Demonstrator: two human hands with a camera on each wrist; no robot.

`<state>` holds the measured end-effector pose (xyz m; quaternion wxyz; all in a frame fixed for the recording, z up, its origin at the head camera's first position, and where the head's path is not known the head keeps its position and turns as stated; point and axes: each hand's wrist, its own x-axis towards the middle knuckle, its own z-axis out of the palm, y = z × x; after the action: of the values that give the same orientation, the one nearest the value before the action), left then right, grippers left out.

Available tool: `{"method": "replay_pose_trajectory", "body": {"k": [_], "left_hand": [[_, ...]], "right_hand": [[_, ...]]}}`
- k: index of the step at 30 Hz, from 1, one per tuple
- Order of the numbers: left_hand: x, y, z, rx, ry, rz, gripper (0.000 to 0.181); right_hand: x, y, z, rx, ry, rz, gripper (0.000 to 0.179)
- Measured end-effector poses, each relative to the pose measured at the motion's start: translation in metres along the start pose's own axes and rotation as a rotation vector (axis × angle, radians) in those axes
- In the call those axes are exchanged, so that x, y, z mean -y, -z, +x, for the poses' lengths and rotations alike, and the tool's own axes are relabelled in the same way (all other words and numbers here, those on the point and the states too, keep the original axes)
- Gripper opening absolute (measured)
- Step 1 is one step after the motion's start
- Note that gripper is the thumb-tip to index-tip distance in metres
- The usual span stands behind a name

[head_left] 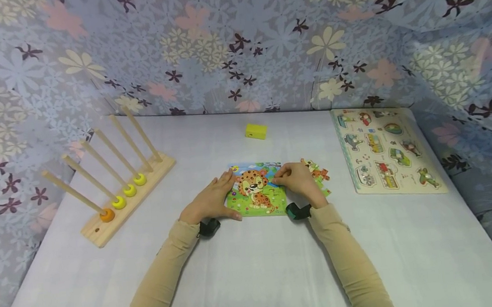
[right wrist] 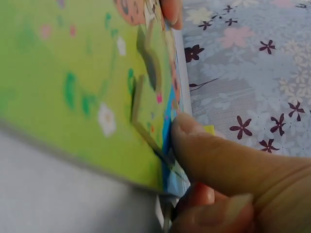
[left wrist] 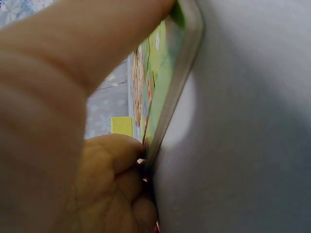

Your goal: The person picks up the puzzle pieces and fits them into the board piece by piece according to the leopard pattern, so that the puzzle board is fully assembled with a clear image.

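Right grip (head_left: 297,180) pinched on a puzzle piece (right wrist: 154,124), I have the leopard puzzle (head_left: 256,197) below and left of that grip, loose pieces (head_left: 317,172) just right; my left grip (head_left: 209,200), spread, touches the puzzle's edge.

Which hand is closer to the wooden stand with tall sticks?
Left. The left hand is right of the stand, at the left edge of the leopard puzzle; the right hand is farther off, at the puzzle's right side.

I see long beige sleeves (head_left: 164,277), creased along the forearms. A black wrist device (head_left: 209,227) sits on the left; its black right counterpart (head_left: 299,212) shows a green patch (head_left: 293,210).
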<state>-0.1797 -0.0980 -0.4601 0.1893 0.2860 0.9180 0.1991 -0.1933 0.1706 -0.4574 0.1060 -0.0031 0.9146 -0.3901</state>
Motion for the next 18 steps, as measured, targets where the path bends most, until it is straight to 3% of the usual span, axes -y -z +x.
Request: {"method": "replay_pose_trajectory", "body": {"k": [18], "left_hand": [[-0.0024, 0.0022, -0.0025, 0.001, 0.004, -0.020, 0.117]], "right_hand": [[-0.0019, -0.0016, 0.0015, -0.027, -0.007, 0.013, 0.016]]}}
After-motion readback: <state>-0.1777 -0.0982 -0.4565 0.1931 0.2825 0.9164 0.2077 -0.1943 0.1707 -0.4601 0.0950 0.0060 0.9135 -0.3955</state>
